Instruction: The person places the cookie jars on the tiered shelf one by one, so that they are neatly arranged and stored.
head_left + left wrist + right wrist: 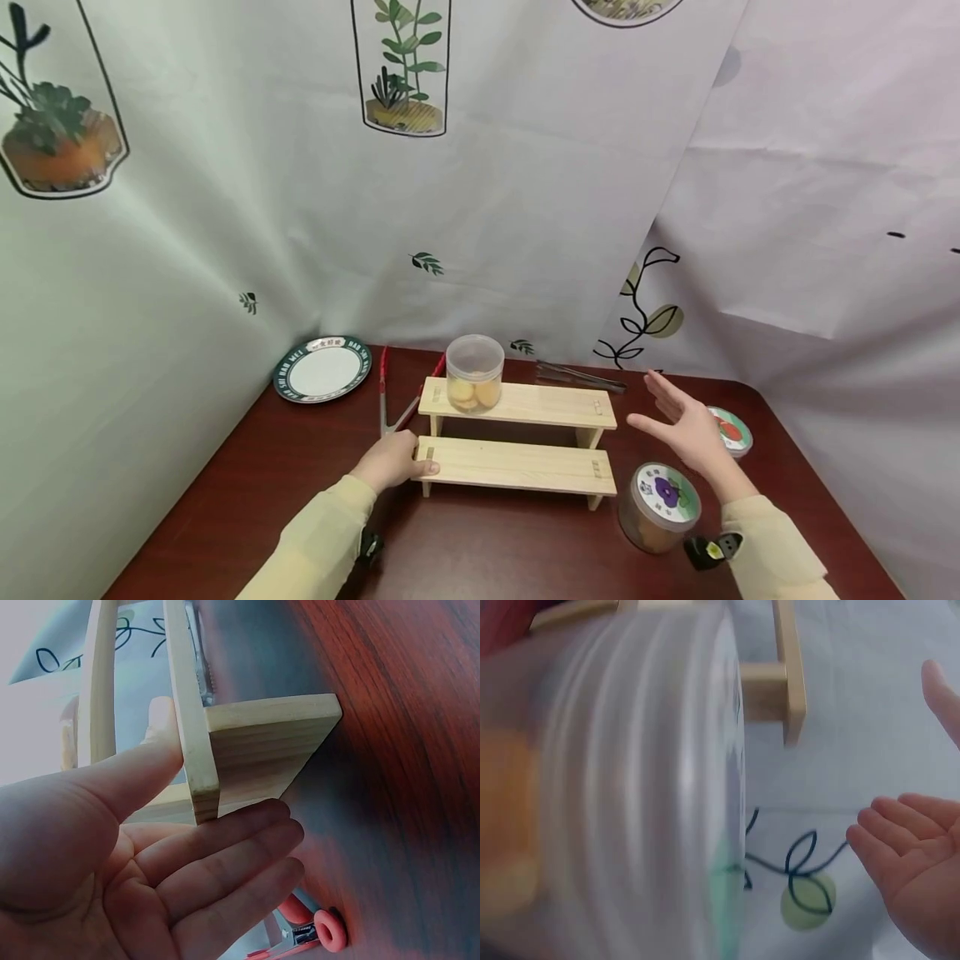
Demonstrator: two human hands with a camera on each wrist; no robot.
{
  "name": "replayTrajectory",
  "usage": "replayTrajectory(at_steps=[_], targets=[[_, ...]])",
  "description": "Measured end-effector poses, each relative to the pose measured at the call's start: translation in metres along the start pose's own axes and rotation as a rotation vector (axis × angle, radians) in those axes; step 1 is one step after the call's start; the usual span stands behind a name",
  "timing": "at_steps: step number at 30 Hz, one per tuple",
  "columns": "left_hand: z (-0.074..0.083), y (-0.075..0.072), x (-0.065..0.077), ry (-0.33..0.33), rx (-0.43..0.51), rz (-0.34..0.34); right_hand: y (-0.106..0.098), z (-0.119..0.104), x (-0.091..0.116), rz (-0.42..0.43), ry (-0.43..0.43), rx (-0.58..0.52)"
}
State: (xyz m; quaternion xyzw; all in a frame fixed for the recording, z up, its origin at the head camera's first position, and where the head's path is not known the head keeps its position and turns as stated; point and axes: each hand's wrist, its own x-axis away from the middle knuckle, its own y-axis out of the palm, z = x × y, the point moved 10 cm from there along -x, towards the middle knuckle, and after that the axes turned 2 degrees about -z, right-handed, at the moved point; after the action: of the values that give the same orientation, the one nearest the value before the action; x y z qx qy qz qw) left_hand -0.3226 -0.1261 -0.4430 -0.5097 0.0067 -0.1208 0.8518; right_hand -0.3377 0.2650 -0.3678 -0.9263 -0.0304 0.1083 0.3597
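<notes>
A two-tier pale wooden stand (517, 462) sits mid-table. My left hand (393, 462) grips the left end of its lower tier. In the left wrist view, its thumb (154, 742) lies over the board and the fingers are against the end, near the leg. A clear jar (475, 371) with round yellowish cookies rests on the upper tier, towards the left. My right hand (693, 429) is in the air right of the stand, fingers extended and thumb spread, holding nothing. Below it stands a lidded jar (660, 508) with a purple picture; it fills much of the right wrist view, blurred.
Behind the right hand, partly hidden, is another round lid (731, 432) with a red picture. A green-rimmed plate (322, 371) lies back left, beside a V-shaped metal tool with red arms (384, 375). Dark tongs (581, 377) lie behind the stand. Patterned cloth (525, 208) hangs behind the table.
</notes>
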Motion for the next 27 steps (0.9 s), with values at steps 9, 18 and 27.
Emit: replayTrajectory(at_steps=[9, 18, 27], targets=[[-0.002, -0.002, -0.001, -0.033, -0.006, -0.011, -0.014, 0.022, 0.012, -0.026, -0.022, -0.042], [-0.001, 0.000, 0.001, -0.039, -0.024, -0.010, -0.038, 0.061, 0.028, 0.110, -0.020, -0.073], [0.001, 0.001, 0.001, -0.037, -0.019, -0.011, -0.056, 0.090, 0.039, 0.212, 0.046, -0.090]])
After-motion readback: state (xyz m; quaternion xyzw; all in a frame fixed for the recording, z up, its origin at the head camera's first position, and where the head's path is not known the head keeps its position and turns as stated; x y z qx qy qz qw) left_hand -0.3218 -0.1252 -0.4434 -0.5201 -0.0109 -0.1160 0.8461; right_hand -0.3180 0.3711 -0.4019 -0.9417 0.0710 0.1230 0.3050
